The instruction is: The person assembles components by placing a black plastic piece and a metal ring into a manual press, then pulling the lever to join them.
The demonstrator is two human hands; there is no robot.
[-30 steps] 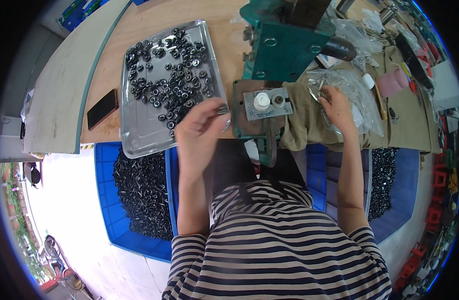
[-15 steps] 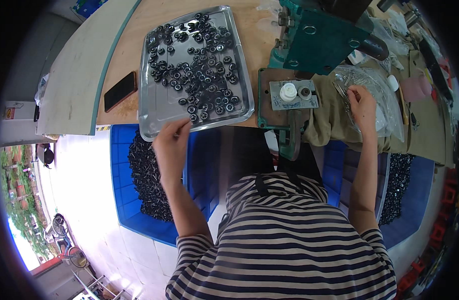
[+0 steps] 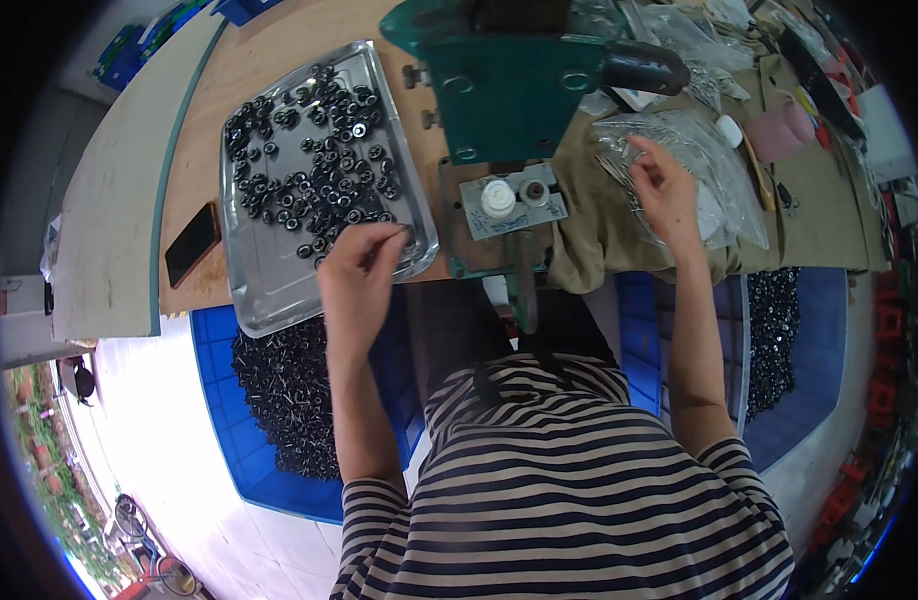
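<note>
My left hand (image 3: 357, 290) is over the near right corner of a shiny metal tray (image 3: 264, 312), its thumb and fingers pinched together. A bit of something dark shows at the fingertips, too small to name. Many small black wheel-like parts (image 3: 319, 185) lie loose in the tray. On the right, my right hand (image 3: 669, 200) hovers by a clear plastic bag (image 3: 724, 165) of thin metal pins (image 3: 619, 172), fingers curled and pressed together; whatever they hold is hidden. Between my hands, a metal block (image 3: 519, 222) on the green press carries a white round piece (image 3: 497, 198) and a metal round fitting (image 3: 533, 191).
The green press (image 3: 509, 110) rises at the centre of the wooden table. A phone (image 3: 192, 245) lies left of the tray. Blue bins of dark small parts (image 3: 289, 400) stand below the table edge on both sides. A pink cup (image 3: 779, 130) sits at far right.
The view has shifted, so the table things appear further left. My left hand has moved right along the tray's near edge, toward the press. My right hand has stayed by the bag of pins.
</note>
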